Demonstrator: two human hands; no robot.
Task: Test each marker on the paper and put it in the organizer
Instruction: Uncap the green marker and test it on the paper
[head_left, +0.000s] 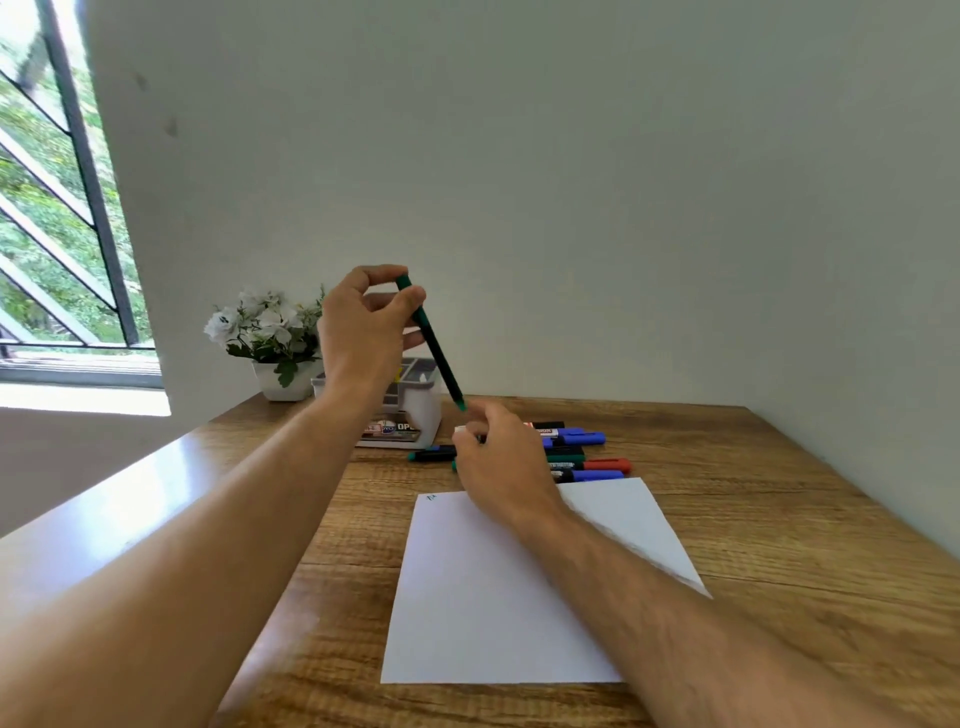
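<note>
Left hand (363, 322) pinched a green marker (431, 343) by its top, tilted, lower end just above the right hand (498, 467). Right hand hovered over the loose markers (582, 452), fingers curled; what it held, cannot tell. Paper (498, 597) carried one small mark (430, 498). Best bet: cap it firmly, then drop it upright into the organizer (421, 400) behind.
</note>
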